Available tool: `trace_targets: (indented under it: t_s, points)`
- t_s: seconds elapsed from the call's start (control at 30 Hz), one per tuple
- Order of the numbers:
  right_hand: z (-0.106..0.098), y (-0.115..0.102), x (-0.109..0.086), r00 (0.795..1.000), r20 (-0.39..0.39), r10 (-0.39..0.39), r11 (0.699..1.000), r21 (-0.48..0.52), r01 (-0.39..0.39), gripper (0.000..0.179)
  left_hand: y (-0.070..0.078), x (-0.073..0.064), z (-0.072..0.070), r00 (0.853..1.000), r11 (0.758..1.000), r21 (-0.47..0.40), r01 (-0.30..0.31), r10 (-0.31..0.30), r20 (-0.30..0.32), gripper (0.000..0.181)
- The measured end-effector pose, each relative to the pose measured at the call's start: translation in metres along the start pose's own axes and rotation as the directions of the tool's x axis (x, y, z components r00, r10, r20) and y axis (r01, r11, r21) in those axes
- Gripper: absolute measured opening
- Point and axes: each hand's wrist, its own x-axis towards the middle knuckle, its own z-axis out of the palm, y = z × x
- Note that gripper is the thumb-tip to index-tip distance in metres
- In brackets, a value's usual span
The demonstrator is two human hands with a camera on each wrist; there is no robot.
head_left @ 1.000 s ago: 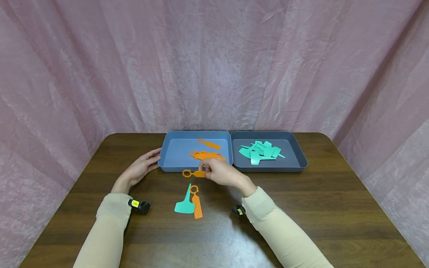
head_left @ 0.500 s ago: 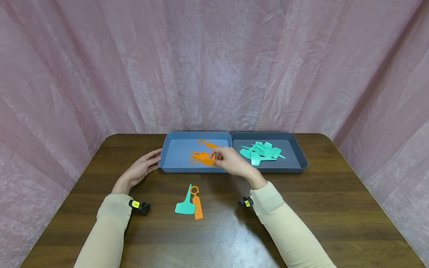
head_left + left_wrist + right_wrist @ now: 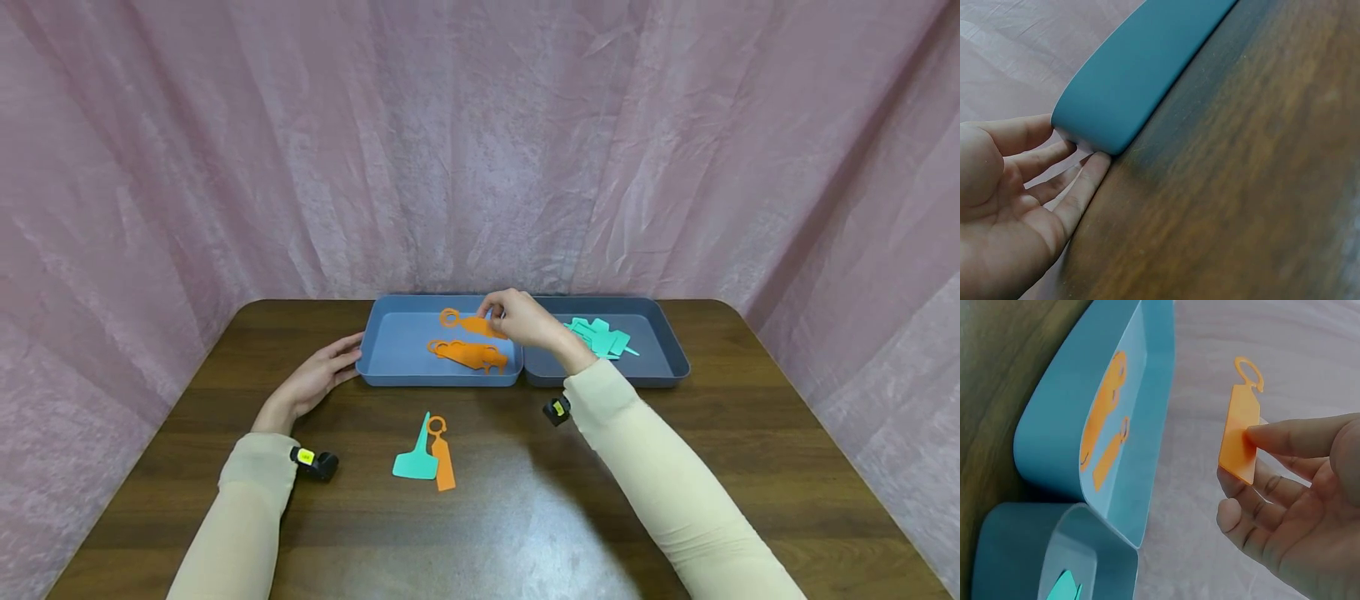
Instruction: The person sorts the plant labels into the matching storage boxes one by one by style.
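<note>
My right hand (image 3: 521, 319) pinches an orange ring-ended plastic tag (image 3: 1239, 434) between thumb and fingers, held over the light blue tray (image 3: 397, 333). In the right wrist view that tag hangs ring up, clear of the tray. Below it in the tray lie a heap of orange tags (image 3: 468, 354) and a single orange tag (image 3: 1108, 461). My left hand (image 3: 315, 379) rests its extended fingers against the tray's left end; in the left wrist view the fingertips touch the corner (image 3: 1100, 140). On the table, a green T-shaped plant label (image 3: 416, 464) lies beside another orange tag (image 3: 443, 464).
A dark grey tray (image 3: 660, 367) stands right against the blue one and holds a pile of green T-shaped labels (image 3: 603, 337), partly hidden by my right hand. Both trays sit near the back edge of the wooden table (image 3: 337, 542), before a pink curtain (image 3: 480, 150).
My right hand has carried one orange tag from the front of the blue tray into it, then moved back and right over the single tag, now pinching a tag there. The left hand stays.
</note>
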Motion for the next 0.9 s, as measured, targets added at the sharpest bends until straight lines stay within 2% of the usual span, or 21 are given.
trace_targets:
  t_s: [0.13, 0.37, 0.67, 0.9]
  points:
    - [-0.004, 0.002, 0.008, 1.0, 0.021, 0.017, 1.0, -0.004, -0.017, 0.027, 0.0, 0.0, 0.0, 1.0, 1.0, -0.007, -0.007, 0.007, 0.006, 0.06]
    - [-0.003, 0.004, 0.022, 0.999, 0.01, 0.039, 0.999, 0.0, -0.039, 0.029, 0.001, -0.001, -0.002, 1.0, 1.0, -0.018, -0.01, 0.01, 0.006, 0.061]
    - [0.0, 0.002, 0.038, 1.0, -0.003, 0.027, 1.0, 0.014, -0.027, 0.031, 0.001, -0.001, 0.0, 1.0, 1.0, -0.025, -0.015, 0.015, 0.005, 0.062]
    - [-0.001, -0.001, 0.045, 0.997, -0.015, 0.076, 0.997, -0.002, -0.076, 0.03, -0.001, 0.003, 0.003, 1.0, 1.0, -0.023, -0.01, 0.01, 0.012, 0.06]
